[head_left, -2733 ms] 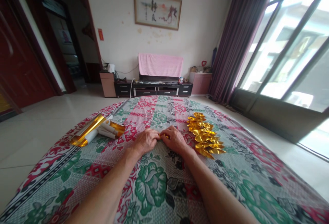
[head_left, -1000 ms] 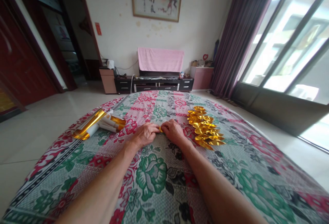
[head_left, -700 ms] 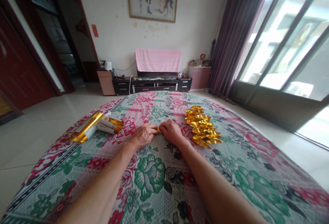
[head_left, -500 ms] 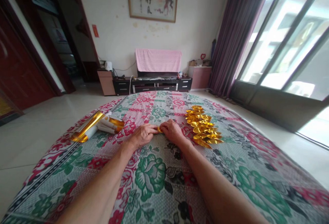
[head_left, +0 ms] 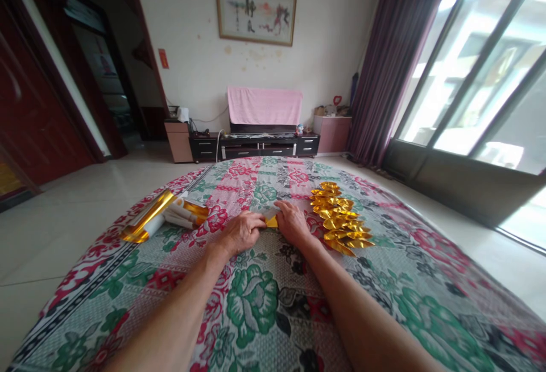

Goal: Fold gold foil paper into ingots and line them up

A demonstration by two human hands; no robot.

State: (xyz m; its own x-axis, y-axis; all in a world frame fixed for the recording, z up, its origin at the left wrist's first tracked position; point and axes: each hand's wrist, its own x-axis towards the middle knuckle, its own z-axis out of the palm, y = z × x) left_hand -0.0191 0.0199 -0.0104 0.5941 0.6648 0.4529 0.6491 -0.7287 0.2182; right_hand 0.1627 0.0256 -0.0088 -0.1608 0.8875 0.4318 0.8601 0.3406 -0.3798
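Between my hands, at the middle of the table, lies a small folded piece of gold foil paper (head_left: 272, 222), with a pale patch showing just above its gold face. My left hand (head_left: 242, 232) is closed, its fingertips pinching the paper's left edge. On the other side my right hand (head_left: 293, 223) has curled fingers at the paper's upper right edge; its thumb is partly hidden. Folded gold foil pieces (head_left: 341, 215) lie overlapped in a row to the right of my right hand.
Loosely curled gold foil sheets with white backs (head_left: 149, 215) rest at the table's left. A flowered tablecloth (head_left: 251, 298) covers the round table. Beyond it stand a low black cabinet (head_left: 243, 150) and a screen under a pink cloth (head_left: 264, 104).
My right fingers have shifted slightly up and away from my left hand. More of the gold paper shows between the hands. The whole view has tipped up a little.
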